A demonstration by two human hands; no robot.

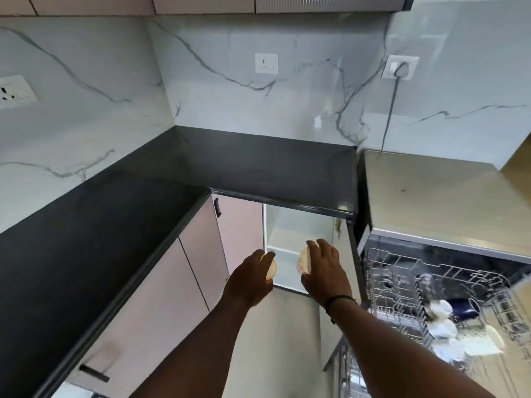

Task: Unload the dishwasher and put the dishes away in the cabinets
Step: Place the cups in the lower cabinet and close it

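Both our forearms reach ahead: our left hand (253,275) grips a cream bowl (271,270), our right hand (323,267) another, perhaps patterned (304,261), before the open cabinet (298,239). Right of them, the dishwasher rack (431,297) holds more dishes (442,328), so plenty remains.

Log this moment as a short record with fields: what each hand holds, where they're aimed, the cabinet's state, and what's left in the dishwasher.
left hand: left hand grips a small cream bowl
right hand: right hand grips a pale bowl
aim: both bowls held in front of the open cabinet below the dark countertop
cabinet state: door open, white shelves visible
dishwasher: rack pulled out at right, white dishes remaining in it
placement: bowls not yet set down
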